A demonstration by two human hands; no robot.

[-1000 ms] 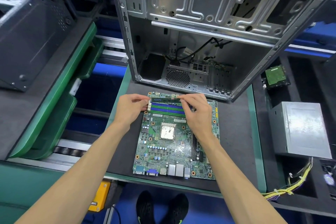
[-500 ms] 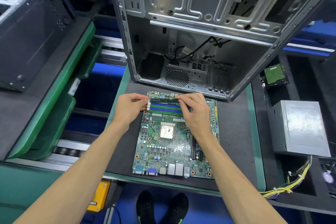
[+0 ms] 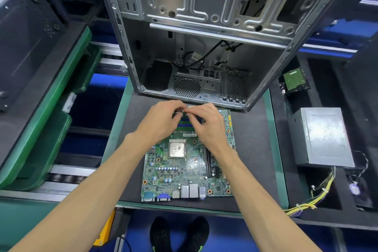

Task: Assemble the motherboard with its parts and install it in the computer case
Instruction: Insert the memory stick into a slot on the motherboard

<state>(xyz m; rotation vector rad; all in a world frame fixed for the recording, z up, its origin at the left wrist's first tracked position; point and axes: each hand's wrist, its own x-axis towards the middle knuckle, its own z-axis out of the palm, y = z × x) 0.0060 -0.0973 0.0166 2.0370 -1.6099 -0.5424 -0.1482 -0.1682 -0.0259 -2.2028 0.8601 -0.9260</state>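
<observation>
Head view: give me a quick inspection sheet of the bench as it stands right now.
Surface: dark mat with green edge.
Job's things: motherboard flat on mat; open computer case behind it; memory stick pinched above slots.
Clutter: power supply, drive at right.
Grippers: left hand and right hand both pinch the stick.
Cables: yellow bundle; black ones inside case.
Surroundings: another case at left.

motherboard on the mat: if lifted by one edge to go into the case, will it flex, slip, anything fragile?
The motherboard looks like a thin flat board, so it probably stays mostly stiff with slight flex. It lies flat on the dark mat, so it likely won't slide easily. The exposed socket and small upright capacitors look fragile; edge grips seem safer.
</observation>
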